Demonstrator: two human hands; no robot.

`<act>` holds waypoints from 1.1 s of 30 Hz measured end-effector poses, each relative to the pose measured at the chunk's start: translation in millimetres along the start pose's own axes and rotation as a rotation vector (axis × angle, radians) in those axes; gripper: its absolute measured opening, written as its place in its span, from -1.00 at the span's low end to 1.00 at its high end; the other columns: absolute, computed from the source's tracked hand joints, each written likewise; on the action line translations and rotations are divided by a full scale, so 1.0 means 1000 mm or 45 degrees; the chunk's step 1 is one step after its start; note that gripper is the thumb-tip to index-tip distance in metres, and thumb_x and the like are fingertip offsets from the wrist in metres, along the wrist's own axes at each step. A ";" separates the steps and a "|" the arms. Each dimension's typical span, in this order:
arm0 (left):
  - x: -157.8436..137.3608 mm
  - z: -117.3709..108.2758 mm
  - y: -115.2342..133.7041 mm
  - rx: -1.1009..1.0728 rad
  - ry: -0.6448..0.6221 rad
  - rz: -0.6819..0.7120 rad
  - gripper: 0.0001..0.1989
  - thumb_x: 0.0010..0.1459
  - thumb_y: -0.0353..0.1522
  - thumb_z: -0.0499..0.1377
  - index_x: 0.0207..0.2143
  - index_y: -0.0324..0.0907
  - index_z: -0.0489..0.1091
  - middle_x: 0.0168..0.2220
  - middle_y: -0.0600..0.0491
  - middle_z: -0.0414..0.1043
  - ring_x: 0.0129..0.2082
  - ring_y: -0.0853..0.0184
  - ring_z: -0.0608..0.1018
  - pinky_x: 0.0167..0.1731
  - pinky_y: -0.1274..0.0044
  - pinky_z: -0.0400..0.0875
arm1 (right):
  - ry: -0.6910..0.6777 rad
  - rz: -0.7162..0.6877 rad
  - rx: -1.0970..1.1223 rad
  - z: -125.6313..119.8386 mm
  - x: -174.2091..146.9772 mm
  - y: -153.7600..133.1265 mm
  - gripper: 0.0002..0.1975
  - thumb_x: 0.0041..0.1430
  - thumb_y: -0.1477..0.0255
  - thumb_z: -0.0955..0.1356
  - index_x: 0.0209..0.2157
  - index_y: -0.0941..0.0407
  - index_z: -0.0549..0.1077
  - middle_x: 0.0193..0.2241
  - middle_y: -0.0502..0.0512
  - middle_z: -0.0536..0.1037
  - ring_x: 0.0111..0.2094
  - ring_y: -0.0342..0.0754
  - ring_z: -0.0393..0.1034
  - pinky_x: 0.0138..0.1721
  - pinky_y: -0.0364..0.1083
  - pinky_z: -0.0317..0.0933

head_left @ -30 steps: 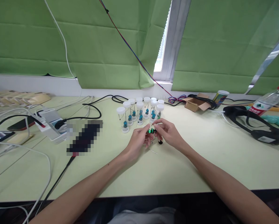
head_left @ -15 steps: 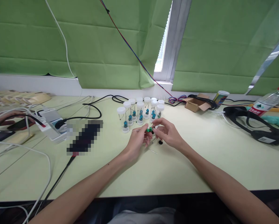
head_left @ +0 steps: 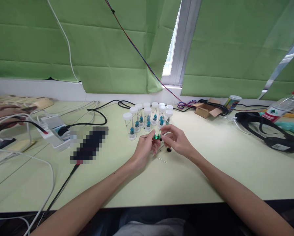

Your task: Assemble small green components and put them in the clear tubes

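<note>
Between my two hands is a small shiny green part (head_left: 157, 136), too small to name more closely. The thumb and fingers of my left hand (head_left: 145, 147) pinch its left side, and a thin metal rod sticks out left of that hand. My right hand (head_left: 177, 139) has its fingertips closed at the part's right side. A round black piece (head_left: 169, 149) lies below my right fingers. On the table under my hands is a thin metal pin (head_left: 161, 159). Just beyond stand several clear tubes (head_left: 132, 127) with white caps, each with blue-green parts inside.
A power strip (head_left: 54, 131) with white and black cables is on the left, where another person's hand (head_left: 4, 114) reaches in. A pixelated dark object (head_left: 89, 146) lies nearer me. On the right are an open cardboard box (head_left: 206, 109), a can (head_left: 232, 104), a bottle (head_left: 280, 106) and a black headset (head_left: 270, 134).
My hands stay nearly in place, with the green part turned slightly between them. At the far left, the other person's hand has lifted a phone-like dark object up and away from the power strip.
</note>
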State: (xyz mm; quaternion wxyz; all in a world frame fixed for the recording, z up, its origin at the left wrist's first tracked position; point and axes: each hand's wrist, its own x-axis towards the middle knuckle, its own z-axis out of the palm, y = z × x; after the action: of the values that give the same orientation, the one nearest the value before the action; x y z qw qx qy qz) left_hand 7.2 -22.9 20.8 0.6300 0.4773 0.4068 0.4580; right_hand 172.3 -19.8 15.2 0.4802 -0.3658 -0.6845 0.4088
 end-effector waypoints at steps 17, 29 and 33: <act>-0.001 0.002 0.000 0.024 -0.023 0.014 -0.59 0.14 -0.07 0.16 -0.56 -0.21 0.36 -0.56 0.05 0.33 -0.61 0.44 0.33 -0.61 0.55 0.17 | -0.013 -0.033 -0.022 0.001 0.000 -0.002 -0.73 0.28 0.18 0.32 -0.17 0.10 0.40 -0.54 -0.05 0.42 -0.60 -0.18 0.29 -0.54 -0.14 0.24; 0.001 0.001 -0.002 0.047 -0.062 0.027 -0.58 0.12 -0.05 0.17 -0.55 -0.21 0.38 -0.55 0.05 0.35 -0.61 0.44 0.34 -0.62 0.54 0.16 | 0.007 -0.009 -0.055 0.001 0.000 -0.002 -0.66 0.30 0.10 0.28 -0.23 0.11 0.40 -0.60 -0.07 0.42 -0.63 -0.18 0.28 -0.56 -0.16 0.22; 0.001 0.001 -0.001 0.040 -0.044 0.026 -0.56 0.13 -0.05 0.17 -0.57 -0.21 0.37 -0.55 0.04 0.34 -0.62 0.44 0.32 -0.62 0.55 0.16 | 0.025 -0.015 -0.043 0.001 0.001 0.000 -0.67 0.31 0.12 0.27 -0.24 0.11 0.40 -0.59 -0.07 0.41 -0.63 -0.20 0.28 -0.56 -0.16 0.22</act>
State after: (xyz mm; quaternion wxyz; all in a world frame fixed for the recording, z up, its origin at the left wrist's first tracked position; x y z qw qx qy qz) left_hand 9.0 -22.6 19.6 0.6247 0.4992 0.3980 0.4496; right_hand 170.8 -18.8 15.3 0.4832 -0.3737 -0.6886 0.3908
